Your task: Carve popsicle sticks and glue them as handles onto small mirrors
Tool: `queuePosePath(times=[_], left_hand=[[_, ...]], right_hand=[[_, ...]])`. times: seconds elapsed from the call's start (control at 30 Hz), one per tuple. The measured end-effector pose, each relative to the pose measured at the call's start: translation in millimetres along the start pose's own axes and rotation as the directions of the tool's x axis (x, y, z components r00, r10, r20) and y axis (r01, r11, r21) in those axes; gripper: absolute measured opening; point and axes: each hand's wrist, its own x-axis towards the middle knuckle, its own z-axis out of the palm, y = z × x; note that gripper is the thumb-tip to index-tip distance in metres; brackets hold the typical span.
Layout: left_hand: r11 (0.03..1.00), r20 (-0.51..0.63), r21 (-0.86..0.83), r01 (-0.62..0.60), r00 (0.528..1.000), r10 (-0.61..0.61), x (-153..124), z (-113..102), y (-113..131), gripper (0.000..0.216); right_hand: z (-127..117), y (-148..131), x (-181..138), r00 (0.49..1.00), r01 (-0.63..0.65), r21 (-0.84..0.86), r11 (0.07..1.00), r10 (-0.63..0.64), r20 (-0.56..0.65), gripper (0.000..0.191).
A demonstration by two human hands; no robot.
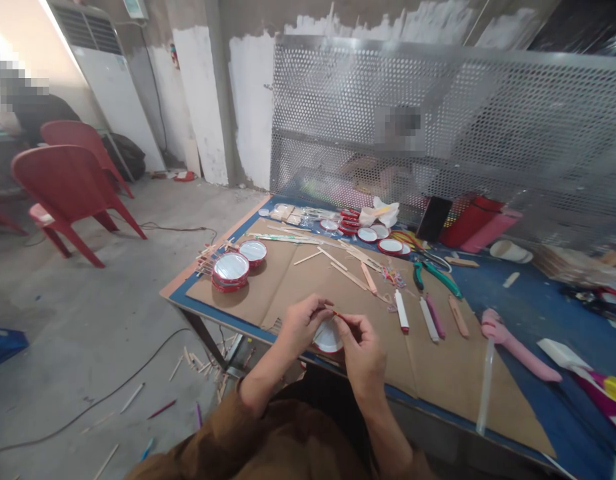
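Note:
Both my hands meet over the near edge of the table. My left hand [304, 320] is closed, pinching a thin wooden stick [333, 311] at its top. My right hand [362, 347] is also closed and grips a small round red-rimmed white disc [327, 337] held between the two hands. The stick tip touches the disc's upper edge. Brown cardboard [308, 280] lies under my hands.
A stack of red-rimmed discs [231, 271] stands at the left of the cardboard, more discs [368, 234] lie farther back. Wooden sticks [338, 261], green-handled pliers [438, 275], coloured sticks [428, 319] and a pink tool [518, 343] lie to the right. A perforated metal screen [438, 133] backs the table. Red chairs [68, 187] stand left.

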Motion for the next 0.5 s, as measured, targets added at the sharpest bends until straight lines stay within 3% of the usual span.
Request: queuePosePath(times=[0.37,0.5], left_hand=[[1.0,0.049,0.001,0.008,0.999,-0.008,-0.6,-1.6,-0.1,0.007],[1.0,0.067,-0.001,-0.001,0.998,0.001,-0.7,-1.6,2.2,0.007]], right_hand=[[-1.5,0.5,1.4,1.0,-0.009,-0.01,1.0,0.009,0.025,0.036],[-2.6,5.0,4.4,0.994,0.102,0.034,0.994,-0.103,0.03,0.033]])
